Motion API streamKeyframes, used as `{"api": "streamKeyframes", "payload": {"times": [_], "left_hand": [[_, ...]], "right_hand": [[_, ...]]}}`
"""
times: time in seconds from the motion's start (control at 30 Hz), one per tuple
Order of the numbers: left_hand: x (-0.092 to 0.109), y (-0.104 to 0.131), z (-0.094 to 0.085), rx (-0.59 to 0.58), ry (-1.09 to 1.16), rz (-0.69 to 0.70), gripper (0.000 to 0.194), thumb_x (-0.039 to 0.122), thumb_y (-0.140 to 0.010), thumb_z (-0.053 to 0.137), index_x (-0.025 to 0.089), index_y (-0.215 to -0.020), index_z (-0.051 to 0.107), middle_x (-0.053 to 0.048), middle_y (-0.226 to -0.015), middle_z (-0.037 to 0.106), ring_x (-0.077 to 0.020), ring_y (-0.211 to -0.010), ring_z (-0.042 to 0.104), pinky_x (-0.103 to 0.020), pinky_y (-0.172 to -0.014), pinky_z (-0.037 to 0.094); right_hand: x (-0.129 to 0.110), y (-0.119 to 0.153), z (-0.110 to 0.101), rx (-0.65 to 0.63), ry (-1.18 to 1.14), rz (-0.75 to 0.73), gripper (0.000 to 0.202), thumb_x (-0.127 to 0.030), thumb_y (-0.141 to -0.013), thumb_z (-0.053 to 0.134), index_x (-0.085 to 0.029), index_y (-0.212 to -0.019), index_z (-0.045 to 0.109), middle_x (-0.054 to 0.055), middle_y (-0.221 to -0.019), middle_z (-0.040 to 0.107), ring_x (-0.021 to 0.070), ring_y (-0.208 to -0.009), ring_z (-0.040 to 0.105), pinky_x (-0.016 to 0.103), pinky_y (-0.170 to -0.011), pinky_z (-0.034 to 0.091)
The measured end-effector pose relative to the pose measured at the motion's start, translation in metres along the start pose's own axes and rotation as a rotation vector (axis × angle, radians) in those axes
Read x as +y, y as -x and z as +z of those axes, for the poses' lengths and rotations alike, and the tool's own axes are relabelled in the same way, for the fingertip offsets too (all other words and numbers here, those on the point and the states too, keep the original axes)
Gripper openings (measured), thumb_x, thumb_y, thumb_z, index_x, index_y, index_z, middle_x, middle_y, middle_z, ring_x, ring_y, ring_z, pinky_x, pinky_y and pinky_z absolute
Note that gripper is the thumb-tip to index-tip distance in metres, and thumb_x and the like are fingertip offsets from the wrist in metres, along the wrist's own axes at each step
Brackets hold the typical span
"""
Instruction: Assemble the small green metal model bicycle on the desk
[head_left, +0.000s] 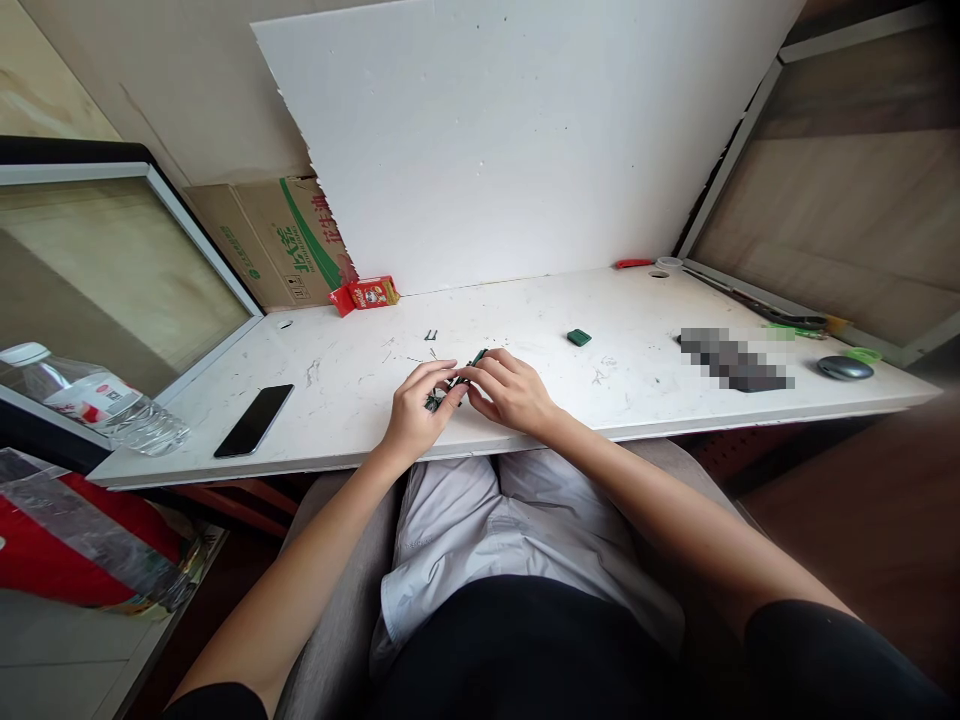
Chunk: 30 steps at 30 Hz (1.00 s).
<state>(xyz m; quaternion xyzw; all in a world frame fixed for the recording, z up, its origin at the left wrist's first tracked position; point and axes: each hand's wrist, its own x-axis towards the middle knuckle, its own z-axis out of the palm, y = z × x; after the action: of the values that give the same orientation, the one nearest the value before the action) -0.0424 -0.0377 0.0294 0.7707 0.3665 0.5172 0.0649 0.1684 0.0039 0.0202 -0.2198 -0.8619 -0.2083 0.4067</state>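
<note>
My left hand (422,402) and my right hand (512,388) meet over the front of the white table. Both are closed, fingertips together, around a small dark green piece (478,357). Most of it is covered by fingers, so its kind does not show. Several small dark bits (433,401) show by my left thumb; whether they are held or lie on the table I cannot tell. Just beyond the hands are thin dark slivers (433,354) and a small pair of dark strips (430,335). A green squarish case or lid (578,338) lies further right.
On the left lie a black phone (255,420) and a clear water bottle (142,420). A small red box (365,295) stands at the back by a cardboard box (270,240). To the right are a dark mouse (845,367) and a red-handled tool (634,263). A white board (510,140) rises behind.
</note>
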Motion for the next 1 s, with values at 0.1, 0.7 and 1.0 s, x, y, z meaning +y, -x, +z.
{"api": "streamKeyframes", "payload": {"times": [0.1,0.7,1.0], "left_hand": [[-0.002,0.000,0.000,-0.038,0.058,-0.021,0.020,0.033,-0.103,0.067,0.022,-0.116,0.077,-0.010,-0.119,0.078,-0.0241,-0.114,0.074,-0.040,-0.102,0.059],[-0.009,0.002,0.001,0.007,-0.065,0.006,0.009,0.027,-0.101,0.068,0.024,-0.107,0.074,-0.006,-0.106,0.080,-0.0183,-0.086,0.076,-0.035,-0.086,0.059],[-0.003,0.006,0.004,0.065,-0.075,-0.060,0.011,0.028,-0.103,0.062,0.022,-0.112,0.064,-0.008,-0.116,0.078,-0.0162,-0.084,0.076,-0.032,-0.082,0.062]], "right_hand": [[0.000,0.001,0.001,-0.007,0.003,-0.021,0.028,-0.018,-0.104,0.053,-0.021,-0.130,0.063,0.009,-0.097,0.068,0.0265,-0.101,0.063,0.038,-0.078,0.055],[-0.002,0.000,0.003,0.091,-0.133,0.035,0.023,-0.013,-0.101,0.056,-0.023,-0.120,0.062,0.008,-0.101,0.069,0.0237,-0.101,0.066,0.035,-0.078,0.058],[-0.006,-0.004,0.002,0.157,-0.298,0.300,0.007,-0.021,-0.098,0.064,-0.024,-0.103,0.069,0.009,-0.100,0.075,0.0236,-0.095,0.068,0.038,-0.075,0.060]]}}
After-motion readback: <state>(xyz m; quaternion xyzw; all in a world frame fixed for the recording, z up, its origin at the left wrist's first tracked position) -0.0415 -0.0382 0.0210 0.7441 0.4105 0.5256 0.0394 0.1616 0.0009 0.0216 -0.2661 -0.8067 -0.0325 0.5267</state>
